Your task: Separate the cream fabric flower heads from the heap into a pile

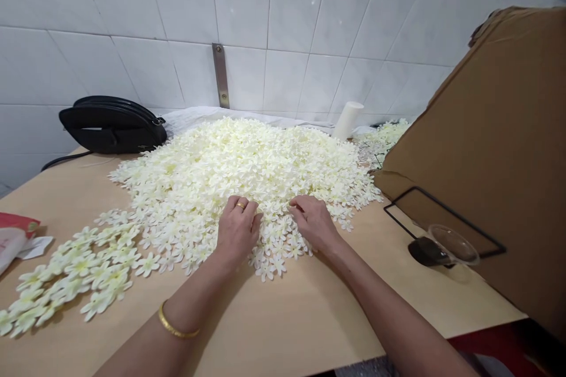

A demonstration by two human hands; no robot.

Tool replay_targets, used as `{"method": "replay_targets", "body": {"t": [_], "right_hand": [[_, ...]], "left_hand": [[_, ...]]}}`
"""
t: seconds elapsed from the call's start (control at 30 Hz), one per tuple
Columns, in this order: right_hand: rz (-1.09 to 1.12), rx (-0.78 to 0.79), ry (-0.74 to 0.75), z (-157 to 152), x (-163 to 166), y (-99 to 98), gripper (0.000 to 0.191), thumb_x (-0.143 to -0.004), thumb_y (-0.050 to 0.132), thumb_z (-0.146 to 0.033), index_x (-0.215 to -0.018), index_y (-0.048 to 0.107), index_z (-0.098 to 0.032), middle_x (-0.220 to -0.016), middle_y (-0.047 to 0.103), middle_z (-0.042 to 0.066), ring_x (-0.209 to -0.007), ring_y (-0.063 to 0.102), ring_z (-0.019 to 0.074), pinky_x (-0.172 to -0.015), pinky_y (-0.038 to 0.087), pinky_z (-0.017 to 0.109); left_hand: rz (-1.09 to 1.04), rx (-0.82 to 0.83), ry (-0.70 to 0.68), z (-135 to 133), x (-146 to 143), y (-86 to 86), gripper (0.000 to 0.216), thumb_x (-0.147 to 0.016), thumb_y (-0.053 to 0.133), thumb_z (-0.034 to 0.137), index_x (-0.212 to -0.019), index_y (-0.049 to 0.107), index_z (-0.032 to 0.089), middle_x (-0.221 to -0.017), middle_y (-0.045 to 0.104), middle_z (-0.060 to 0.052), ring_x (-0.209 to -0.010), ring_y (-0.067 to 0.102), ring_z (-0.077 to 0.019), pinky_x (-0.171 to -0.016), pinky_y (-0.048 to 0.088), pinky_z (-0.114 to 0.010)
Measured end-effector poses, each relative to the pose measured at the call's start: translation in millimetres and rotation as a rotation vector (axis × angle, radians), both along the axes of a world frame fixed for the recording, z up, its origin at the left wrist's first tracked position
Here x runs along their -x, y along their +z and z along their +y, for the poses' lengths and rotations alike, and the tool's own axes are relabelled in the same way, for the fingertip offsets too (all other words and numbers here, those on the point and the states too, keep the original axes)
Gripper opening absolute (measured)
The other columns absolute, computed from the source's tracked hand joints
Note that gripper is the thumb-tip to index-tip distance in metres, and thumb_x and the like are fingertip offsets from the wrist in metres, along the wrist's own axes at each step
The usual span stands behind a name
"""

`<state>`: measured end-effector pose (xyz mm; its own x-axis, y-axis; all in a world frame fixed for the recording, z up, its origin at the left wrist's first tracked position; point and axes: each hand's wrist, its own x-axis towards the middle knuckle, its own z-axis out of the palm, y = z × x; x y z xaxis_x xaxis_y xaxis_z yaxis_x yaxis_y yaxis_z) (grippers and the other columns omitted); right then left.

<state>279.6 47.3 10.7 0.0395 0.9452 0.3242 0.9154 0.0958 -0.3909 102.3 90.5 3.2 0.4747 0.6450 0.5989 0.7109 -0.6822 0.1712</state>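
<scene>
A large heap of white artificial flowers (247, 159), pale yellow at their centres, spreads over the table. My left hand (237, 227), with a ring on one finger, rests at the heap's front with its fingers curled down among the blossoms. Just to its right, my right hand (313, 221) also has its fingers bent inward, touching the flowers. Both hands are closed, and the blossoms hide what their fingertips hold, if anything. Between them, loose flowers (276, 247) lie flat on the table. Strung flower garlands (82, 268) lie to the left of the heap.
A black bag (112, 123) stands at the back left, and a red and white packet (17, 235) lies at the left edge. A white roll (348, 121) is behind the heap. On the right are a big cardboard sheet (495, 147), a black wire frame (460, 212) and a clear cup (453, 244).
</scene>
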Motion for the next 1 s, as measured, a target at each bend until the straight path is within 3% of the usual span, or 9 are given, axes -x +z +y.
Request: {"method": "replay_targets", "body": {"t": [0.1,0.33,0.6,0.8,0.9,1.0], "right_hand": [[-0.014,-0.005,0.012,6.5,6.3,-2.1,0.017,-0.081,0.043,-0.024,-0.090,0.057,-0.019,-0.083,0.060,0.005,-0.081,0.050,0.0191,-0.072,0.030,0.031],[-0.065,-0.003,0.002,11.4,14.6,-8.2,0.012,-0.073,0.044,-0.011,-0.071,0.054,-0.018,-0.075,0.058,0.004,-0.075,0.047,0.0180,-0.067,0.026,0.030],[-0.005,-0.082,0.026,13.6,10.4,32.2,0.013,-0.077,0.046,-0.022,-0.065,0.050,-0.019,-0.062,0.055,0.000,-0.065,0.047,0.0166,-0.064,0.028,0.028],[0.118,-0.140,0.037,62.8,21.0,67.2,0.018,-0.077,0.047,-0.028,-0.061,0.049,-0.019,-0.058,0.051,-0.001,-0.060,0.047,0.0150,-0.061,0.031,0.026],[0.137,-0.150,0.006,88.3,23.3,76.9,0.013,-0.074,0.051,-0.031,-0.074,0.056,-0.019,-0.055,0.052,-0.001,-0.059,0.048,0.0156,-0.059,0.032,0.026],[0.170,-0.177,-0.031,86.5,17.0,75.3,0.024,-0.077,0.048,-0.032,-0.094,0.057,-0.018,-0.059,0.054,0.000,-0.062,0.051,0.0161,-0.060,0.034,0.027]], "left_hand": [[0.010,0.002,0.021,1.0,0.5,-1.3,0.009,-0.078,0.046,0.018,-0.079,0.055,0.018,-0.071,0.055,-0.007,-0.080,0.046,-0.0228,-0.065,0.043,-0.034],[0.056,0.022,0.040,3.2,-0.4,-0.6,0.013,-0.078,0.045,0.016,-0.069,0.055,0.018,-0.067,0.054,-0.007,-0.076,0.045,-0.0220,-0.065,0.043,-0.034],[-0.015,-0.015,0.053,1.9,-1.8,-2.6,0.018,-0.075,0.044,0.007,-0.062,0.050,0.019,-0.066,0.053,-0.006,-0.073,0.046,-0.0208,-0.062,0.043,-0.034],[-0.122,-0.048,0.026,1.4,0.5,1.3,0.018,-0.077,0.041,0.007,-0.065,0.048,0.018,-0.068,0.052,-0.005,-0.071,0.045,-0.0194,-0.060,0.042,-0.032],[-0.147,-0.089,0.024,3.3,3.7,3.6,0.017,-0.079,0.041,0.009,-0.066,0.048,0.017,-0.066,0.051,-0.005,-0.071,0.045,-0.0190,-0.060,0.041,-0.031],[-0.155,-0.102,0.036,4.8,6.6,6.6,0.017,-0.081,0.041,0.012,-0.068,0.050,0.017,-0.066,0.050,-0.005,-0.073,0.045,-0.0194,-0.063,0.041,-0.032]]}}
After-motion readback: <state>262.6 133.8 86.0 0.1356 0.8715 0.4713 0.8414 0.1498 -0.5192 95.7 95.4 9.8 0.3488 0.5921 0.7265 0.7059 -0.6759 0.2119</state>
